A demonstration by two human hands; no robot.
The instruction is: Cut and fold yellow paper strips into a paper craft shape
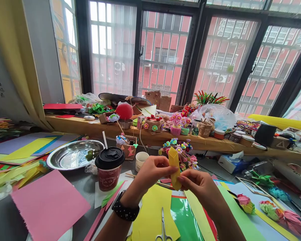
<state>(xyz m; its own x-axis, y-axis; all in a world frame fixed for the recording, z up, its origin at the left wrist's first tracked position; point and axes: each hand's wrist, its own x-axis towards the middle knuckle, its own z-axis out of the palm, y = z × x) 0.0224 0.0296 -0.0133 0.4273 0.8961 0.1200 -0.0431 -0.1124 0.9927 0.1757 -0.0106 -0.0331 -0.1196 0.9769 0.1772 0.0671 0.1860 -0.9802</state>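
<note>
Above the table, both hands pinch a narrow folded yellow paper (174,156) with a pointed top, held upright. My left hand (158,169) grips its left side near the middle, thumb in front. On the lower right edge, my right hand (194,180) has thumb and fingers closed on the same strip. Beneath the hands lie yellow paper sheets (153,207) and a pair of small scissors (163,227), blades pointing away from me. A bunch of colourful paper flowers (188,150) stands just behind the folded paper.
A lidded cup (109,170) with a straw stands left of my hands, before a metal tray (65,155) holding green fruit. Pink paper (50,204) lies front left. Crumpled paper flowers (245,202) lie at right. A windowsill (150,139) crowded with crafts runs along the back.
</note>
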